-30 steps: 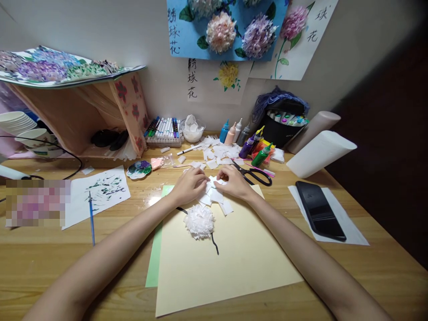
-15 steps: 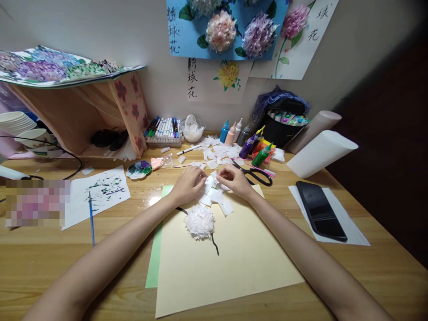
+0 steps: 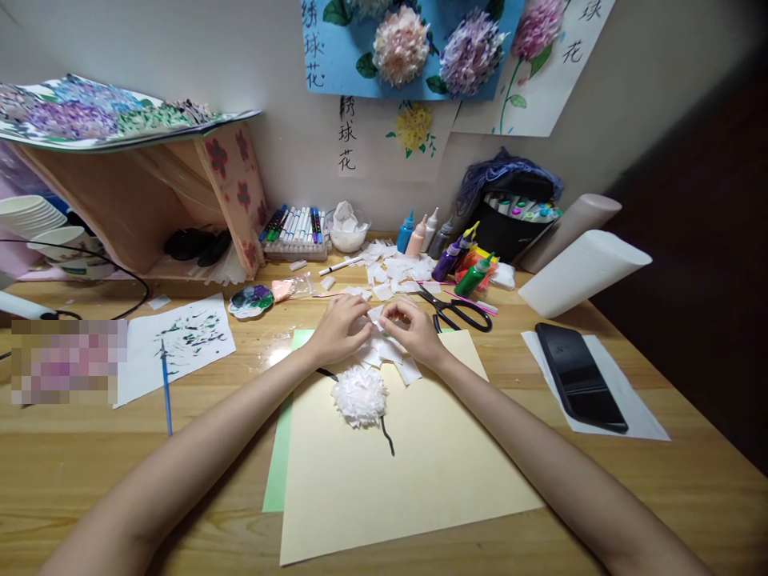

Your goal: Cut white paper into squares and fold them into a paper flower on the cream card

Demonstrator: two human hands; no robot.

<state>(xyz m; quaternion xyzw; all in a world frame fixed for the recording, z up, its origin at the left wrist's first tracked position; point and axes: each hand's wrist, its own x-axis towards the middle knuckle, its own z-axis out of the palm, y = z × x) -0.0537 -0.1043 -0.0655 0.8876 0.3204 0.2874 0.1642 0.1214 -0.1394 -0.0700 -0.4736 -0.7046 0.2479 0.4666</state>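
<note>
A cream paper sheet (image 3: 420, 472) lies on the wooden desk over a green sheet (image 3: 277, 472). On it sits a white fluffy paper flower (image 3: 360, 398) with a black drawn stem (image 3: 388, 438). Just beyond the flower is a small heap of white paper squares (image 3: 393, 356). My left hand (image 3: 336, 330) and my right hand (image 3: 414, 328) meet over this heap, fingertips pinching a white paper square between them.
Black scissors (image 3: 459, 314) lie right of my hands, paint bottles (image 3: 447, 256) and more paper scraps (image 3: 396, 272) behind. A black phone (image 3: 579, 376) rests on white paper at right, paper rolls (image 3: 582, 268) beyond. A brush (image 3: 166, 384), daubed sheet (image 3: 180, 340), palette (image 3: 250, 301) and markers (image 3: 295, 232) are left.
My hands have drawn closer together over the paper squares, and the right hand has shifted slightly left. The view has tilted a little downward.
</note>
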